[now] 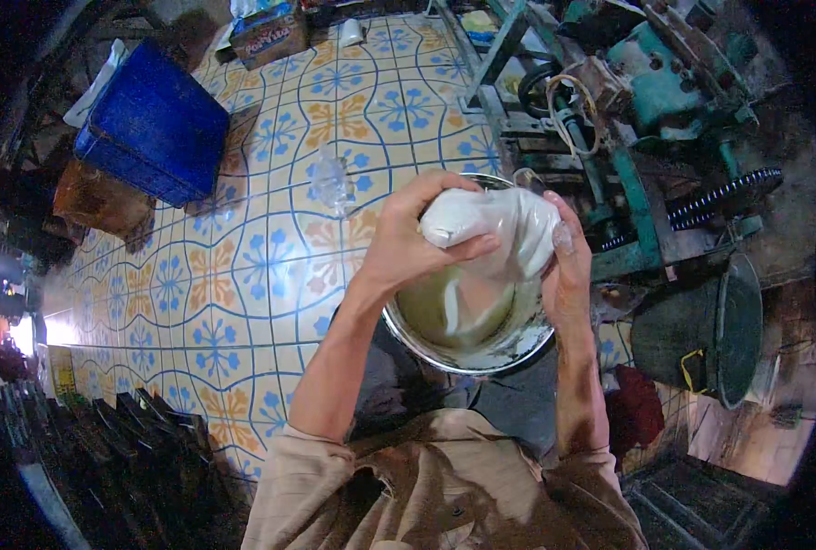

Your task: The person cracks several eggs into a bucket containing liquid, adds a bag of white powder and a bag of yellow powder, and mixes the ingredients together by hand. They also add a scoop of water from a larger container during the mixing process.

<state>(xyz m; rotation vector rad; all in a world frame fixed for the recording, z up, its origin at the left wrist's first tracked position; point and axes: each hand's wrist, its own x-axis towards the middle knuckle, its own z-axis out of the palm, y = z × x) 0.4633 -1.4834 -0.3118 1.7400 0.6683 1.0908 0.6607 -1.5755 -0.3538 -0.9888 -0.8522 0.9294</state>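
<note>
Both my hands grip a white plastic bag, full and soft, held tilted above a round metal pot. My left hand wraps the bag's left end, with the thumb lying across its front. On the opposite side, my right hand presses against the bag, its fingers partly hidden behind the plastic. Pale, cloudy liquid shows in the pot below, and whitish residue marks its inner wall. The bag hides the far part of the pot.
A crumpled clear plastic bag lies on the patterned tile floor. Left stands a blue bin over a brown box. A green machine with a toothed gear, a dark bucket and dark red cloth are at right.
</note>
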